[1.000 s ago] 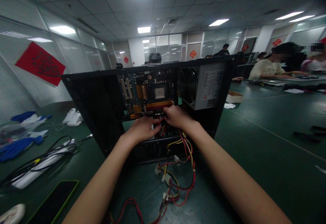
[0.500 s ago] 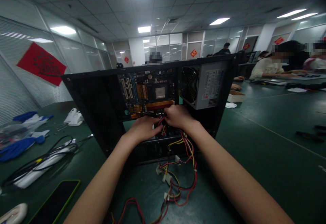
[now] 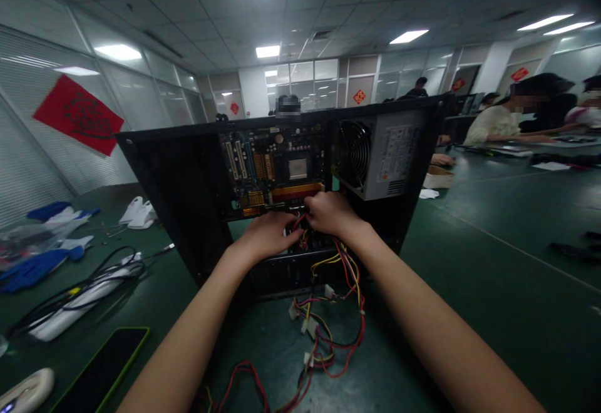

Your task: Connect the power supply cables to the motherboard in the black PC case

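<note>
An open black computer case (image 3: pixel 173 213) stands in front of me on the green table. Inside it sit a motherboard (image 3: pixel 256 150) and, at upper right, a grey power supply (image 3: pixel 387 163) with a fan. Below the board, my left hand (image 3: pixel 267 234) reaches in with its fingers closed round a thin bundle of red and dark wires (image 3: pixel 300 220). My right hand (image 3: pixel 331 213), curled close beside it, pinches the same wires. Its fingertips are partly hidden. Loose power cables (image 3: pixel 359 313) with white connectors hang over the case's lower edge onto the table.
On the left lie a phone (image 3: pixel 101 369) with a green edge, a white power strip (image 3: pixel 84 300) with black cable, blue gloves (image 3: pixel 42 269) and a white round-ended device (image 3: pixel 28 391). To the right are a small box (image 3: pixel 439 178) and a person (image 3: pixel 493 122) seated at the table.
The view has shifted very slightly. Both hands stay at the wires below the motherboard, almost unmoved.
</note>
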Motion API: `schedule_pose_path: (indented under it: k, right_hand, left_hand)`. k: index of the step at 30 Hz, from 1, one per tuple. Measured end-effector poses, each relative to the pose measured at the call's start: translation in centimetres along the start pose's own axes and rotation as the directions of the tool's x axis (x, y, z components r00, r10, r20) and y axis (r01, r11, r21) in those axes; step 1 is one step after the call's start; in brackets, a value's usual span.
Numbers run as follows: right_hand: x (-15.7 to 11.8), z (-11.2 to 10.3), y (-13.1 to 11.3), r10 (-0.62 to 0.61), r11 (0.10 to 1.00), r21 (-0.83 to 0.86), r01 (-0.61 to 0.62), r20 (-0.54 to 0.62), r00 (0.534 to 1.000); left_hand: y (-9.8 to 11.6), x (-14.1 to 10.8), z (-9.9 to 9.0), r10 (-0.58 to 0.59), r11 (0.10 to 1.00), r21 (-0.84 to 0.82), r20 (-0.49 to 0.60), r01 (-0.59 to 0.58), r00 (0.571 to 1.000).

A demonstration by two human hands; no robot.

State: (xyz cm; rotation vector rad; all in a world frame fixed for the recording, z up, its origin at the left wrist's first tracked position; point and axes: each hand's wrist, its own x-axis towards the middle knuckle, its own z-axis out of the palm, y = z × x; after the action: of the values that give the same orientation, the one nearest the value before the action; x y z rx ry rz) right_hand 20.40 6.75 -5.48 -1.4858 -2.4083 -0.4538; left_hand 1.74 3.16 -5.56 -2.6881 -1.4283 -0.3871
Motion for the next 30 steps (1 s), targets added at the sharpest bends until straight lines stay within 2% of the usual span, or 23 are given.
schedule_pose_path:
  k: [7,15,22,30]
  right_hand:
    - [0.03,0.1,0.02,0.002,1.0,0.004,-0.002,-0.01,1.0]
    - [-0.01,-0.14,0.05,-0.005,1.0,0.007,0.005,0.032,0.999]
    - [-0.1,0.21,0.17,-0.007,1.0,-0.018,0.007,-0.014,1.0]
    - [-0.04,0.26,0.16,-0.008,1.0,-0.027,0.008,0.001,1.0]
  left_hand:
    - [-0.19,0.06,0.3,-0.001,1.0,0.005,-0.005,0.001,1.0]
    - [-0.2,0.06,0.24,0.007,1.0,0.011,-0.006,-0.007,1.0]
    - [0.05,-0.03,0.03,0.0,1.0,0.011,0.006,0.0,1.0]
    - [-0.21,-0.23,0.21,-0.014,0.999,-0.039,-0.011,0.014,1.0]
